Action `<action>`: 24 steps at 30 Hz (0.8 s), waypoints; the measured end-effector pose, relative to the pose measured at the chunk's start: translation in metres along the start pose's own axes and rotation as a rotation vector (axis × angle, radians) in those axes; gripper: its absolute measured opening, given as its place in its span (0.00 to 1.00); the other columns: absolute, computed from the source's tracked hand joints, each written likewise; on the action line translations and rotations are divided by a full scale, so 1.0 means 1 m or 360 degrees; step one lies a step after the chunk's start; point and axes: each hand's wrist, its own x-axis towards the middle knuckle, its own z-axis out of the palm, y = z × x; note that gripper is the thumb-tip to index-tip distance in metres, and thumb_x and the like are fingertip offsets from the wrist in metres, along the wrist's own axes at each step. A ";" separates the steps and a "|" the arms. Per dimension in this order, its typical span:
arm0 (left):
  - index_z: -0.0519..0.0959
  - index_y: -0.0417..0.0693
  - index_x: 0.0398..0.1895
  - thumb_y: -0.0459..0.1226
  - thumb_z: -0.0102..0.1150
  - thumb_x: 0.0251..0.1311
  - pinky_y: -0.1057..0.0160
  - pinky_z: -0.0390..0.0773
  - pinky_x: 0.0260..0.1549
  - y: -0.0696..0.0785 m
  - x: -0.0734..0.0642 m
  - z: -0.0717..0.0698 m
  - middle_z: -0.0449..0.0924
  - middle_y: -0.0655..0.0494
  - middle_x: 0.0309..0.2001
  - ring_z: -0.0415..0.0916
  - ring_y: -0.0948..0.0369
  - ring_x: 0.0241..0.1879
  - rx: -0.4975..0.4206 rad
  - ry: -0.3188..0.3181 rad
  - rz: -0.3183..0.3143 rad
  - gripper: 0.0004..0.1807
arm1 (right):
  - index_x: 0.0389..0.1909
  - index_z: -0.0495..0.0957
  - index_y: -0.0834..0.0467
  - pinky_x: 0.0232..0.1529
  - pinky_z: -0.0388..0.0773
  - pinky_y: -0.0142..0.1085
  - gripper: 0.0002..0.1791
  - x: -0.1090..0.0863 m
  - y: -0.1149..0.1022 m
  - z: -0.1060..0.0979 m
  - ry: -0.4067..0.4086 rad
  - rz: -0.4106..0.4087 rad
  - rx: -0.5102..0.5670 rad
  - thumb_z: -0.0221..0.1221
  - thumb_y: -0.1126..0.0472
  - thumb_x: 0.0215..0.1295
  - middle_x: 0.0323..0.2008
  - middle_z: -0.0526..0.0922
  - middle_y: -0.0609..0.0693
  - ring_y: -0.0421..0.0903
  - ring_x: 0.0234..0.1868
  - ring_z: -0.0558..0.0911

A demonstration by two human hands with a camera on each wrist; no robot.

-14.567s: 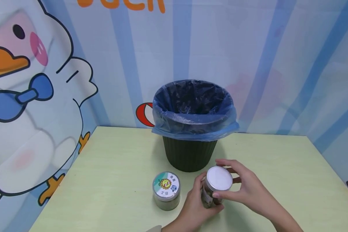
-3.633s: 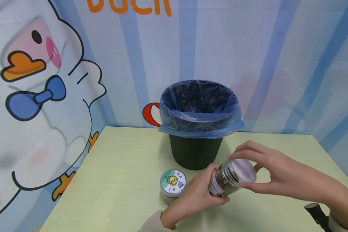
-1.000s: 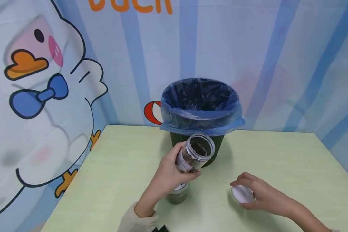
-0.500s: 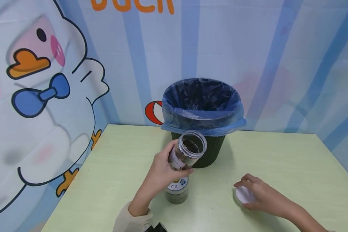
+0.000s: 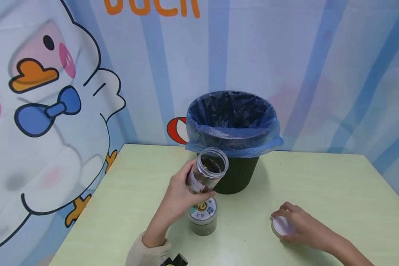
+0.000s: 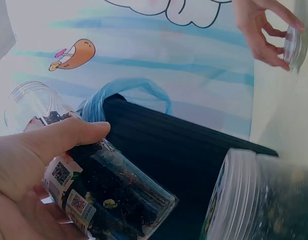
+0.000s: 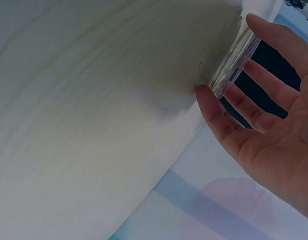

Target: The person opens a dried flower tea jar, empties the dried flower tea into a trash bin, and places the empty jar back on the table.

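My left hand (image 5: 177,197) grips a clear plastic jar (image 5: 204,173) in the head view, its uncovered mouth tilted up and to the right. Dark bits lie inside it, and the left wrist view shows a label (image 6: 63,182) with codes on its side. Below the held jar, a second jar (image 5: 203,225) with a printed sunflower lid stands upright on the table. Over at the right, my right hand (image 5: 302,227) pinches a round white-topped lid (image 5: 283,225) by its rim, low at the table. In the right wrist view that lid (image 7: 236,60) appears edge-on between thumb and fingers.
Behind the held jar stands a dark ribbed bin (image 5: 237,175) lined with a blue plastic bag (image 5: 232,138). A printed cartoon backdrop (image 5: 252,48) rises along the back edge of the pale table (image 5: 146,166).
The lid has come off the jar and been carried down to the table at the right. Over the last second the left hand has drawn the jar a little to the left.
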 end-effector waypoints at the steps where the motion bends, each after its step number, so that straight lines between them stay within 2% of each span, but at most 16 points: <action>1: 0.71 0.56 0.65 0.31 0.81 0.42 0.48 0.76 0.53 -0.001 0.000 -0.002 0.78 0.60 0.55 0.75 0.57 0.55 0.0007 0.0012 -0.0002 0.44 | 0.51 0.82 0.57 0.38 0.80 0.41 0.28 0.000 0.000 0.001 0.0006 -0.0003 -0.0005 0.77 0.57 0.47 0.47 0.74 0.50 0.50 0.44 0.75; 7: 0.70 0.53 0.66 0.31 0.81 0.42 0.48 0.75 0.55 -0.005 0.000 -0.013 0.77 0.58 0.57 0.74 0.56 0.57 0.0068 0.0065 -0.0053 0.44 | 0.51 0.82 0.55 0.38 0.80 0.41 0.28 -0.001 0.001 0.002 0.0021 0.0013 -0.0007 0.78 0.56 0.46 0.47 0.74 0.49 0.51 0.45 0.75; 12: 0.70 0.53 0.66 0.32 0.80 0.43 0.46 0.73 0.57 -0.014 0.001 -0.028 0.75 0.56 0.60 0.71 0.53 0.59 0.0110 0.0098 -0.0114 0.44 | 0.50 0.82 0.54 0.38 0.80 0.41 0.29 0.000 0.002 0.003 0.0046 0.0009 -0.0004 0.78 0.56 0.45 0.46 0.74 0.48 0.50 0.45 0.74; 18: 0.68 0.53 0.68 0.32 0.80 0.44 0.44 0.73 0.56 -0.020 0.003 -0.045 0.73 0.54 0.61 0.69 0.51 0.59 0.0183 0.0150 -0.0174 0.45 | 0.51 0.81 0.52 0.39 0.79 0.40 0.29 -0.002 0.004 0.005 0.0088 -0.0034 -0.0009 0.78 0.55 0.46 0.46 0.74 0.46 0.49 0.45 0.74; 24: 0.67 0.51 0.69 0.33 0.80 0.45 0.43 0.72 0.57 -0.022 0.005 -0.054 0.72 0.51 0.63 0.69 0.49 0.61 0.0244 0.0174 -0.0195 0.45 | 0.53 0.79 0.51 0.39 0.77 0.40 0.31 -0.003 0.008 0.006 0.0104 -0.0114 -0.0012 0.78 0.55 0.45 0.48 0.74 0.46 0.50 0.46 0.73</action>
